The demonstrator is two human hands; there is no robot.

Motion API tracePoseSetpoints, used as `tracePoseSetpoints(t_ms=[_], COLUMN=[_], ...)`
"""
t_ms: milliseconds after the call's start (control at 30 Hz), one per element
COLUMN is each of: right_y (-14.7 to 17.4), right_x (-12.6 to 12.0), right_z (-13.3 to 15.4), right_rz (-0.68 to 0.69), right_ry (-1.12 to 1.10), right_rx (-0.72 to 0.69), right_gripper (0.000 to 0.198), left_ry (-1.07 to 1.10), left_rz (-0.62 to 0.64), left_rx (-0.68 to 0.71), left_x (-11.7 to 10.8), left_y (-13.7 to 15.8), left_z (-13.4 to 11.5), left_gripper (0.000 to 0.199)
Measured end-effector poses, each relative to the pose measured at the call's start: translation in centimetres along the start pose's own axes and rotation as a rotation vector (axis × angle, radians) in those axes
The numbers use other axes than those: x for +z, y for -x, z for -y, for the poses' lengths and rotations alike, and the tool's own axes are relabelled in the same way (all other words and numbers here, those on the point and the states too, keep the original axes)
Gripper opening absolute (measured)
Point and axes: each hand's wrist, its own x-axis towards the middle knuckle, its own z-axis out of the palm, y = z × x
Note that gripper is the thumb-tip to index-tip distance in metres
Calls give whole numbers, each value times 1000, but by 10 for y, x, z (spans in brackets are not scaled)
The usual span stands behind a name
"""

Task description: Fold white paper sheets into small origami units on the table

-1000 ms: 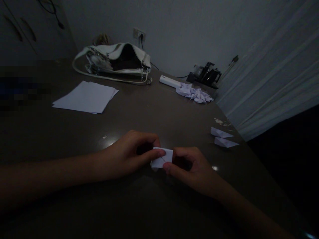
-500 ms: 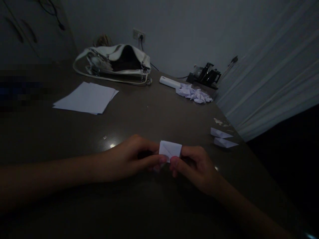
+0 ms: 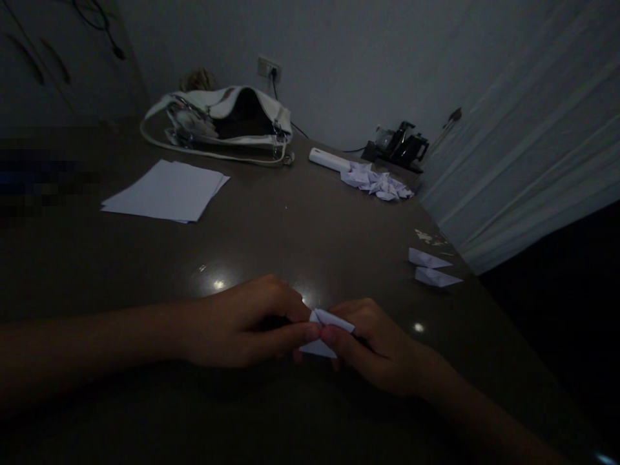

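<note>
A small folded piece of white paper (image 3: pixel 320 347) is held between both hands, low over the dark table. My left hand (image 3: pixel 256 323) pinches it from the left, thumb on top and the other fingers partly hidden behind it. From the right, my right hand (image 3: pixel 378 342) grips the same paper, its thumb tip close beside the left thumb. The paper is tilted, with a folded flap showing above the thumbs. To the right lie two folded paper pieces (image 3: pixel 437 278), one just behind the other.
A stack of white sheets (image 3: pixel 165 192) lies at the left on the table (image 3: pixel 271 239). Behind it sits an open white handbag (image 3: pixel 217 103). Further right are a white cylindrical object (image 3: pixel 327 159), a heap of folded paper (image 3: pixel 375 181) and a black tray with kettle (image 3: pixel 409 147). Sheer curtains (image 3: pixel 527 129) hang alongside.
Both hands have lowered slightly toward me. The paper has gone from a nearly flat-facing rectangle to a tilted shape with a flap raised, and the thumbs have moved closer together.
</note>
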Motion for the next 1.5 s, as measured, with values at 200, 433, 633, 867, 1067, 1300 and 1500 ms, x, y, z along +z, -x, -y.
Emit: tracePoseSetpoints(t_ms=[200,433,633,867,1067,1300,1500], right_y=[1,2,1,0,2,3,-2], right_x=[2,2,8,5,0,-2,0], right_z=[-5,-7,-3,-3,0,4,-3], right_rz=[22,20,38,32,-65,-298,-278], right_ry=[39,50,87,-185,-303,-155,25], right_rx=[-75,-3,-105,-22,40,-61,-85], right_gripper=[49,40,36,26,33,35,27], left_ry=[43,103,-48,35,269,327,197], left_rz=[12,-7,-4,-9,-87,-93,-35], left_rx=[-24,-42,93,2,-88,-112,-149], left_x=[-1,-1,1,-1,-1,1,0], left_y=[0,1,1,0,0,-2,-1], left_z=[-1,-1,0,-2,2,3,4], left_gripper=[33,35,31,38,42,32,37])
